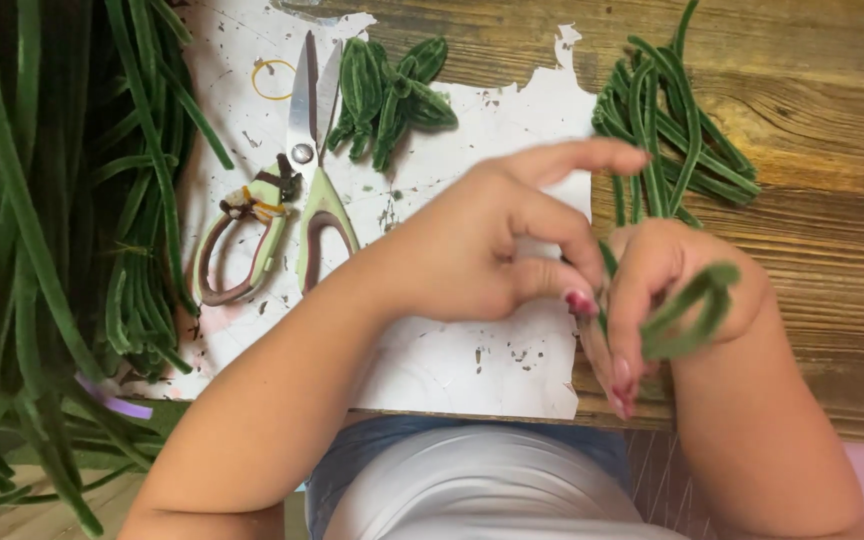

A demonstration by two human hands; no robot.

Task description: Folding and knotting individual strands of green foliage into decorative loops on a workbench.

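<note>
My right hand (667,290) grips a green fuzzy stem bent into a loop (692,310), held just above the table's front edge. My left hand (497,235) pinches the same stem at its left end with thumb and bent fingers, the index finger stretched out to the right. Both hands hover over the right edge of a worn white sheet (452,365). A small bundle of folded green leaf shapes (389,88) lies at the top of the sheet.
Scissors (292,180) with pale green handles lie shut on the sheet's left part. A big heap of long green stems (52,250) fills the left side. A smaller pile of cut stems (667,125) lies on the wooden table (832,230) at upper right.
</note>
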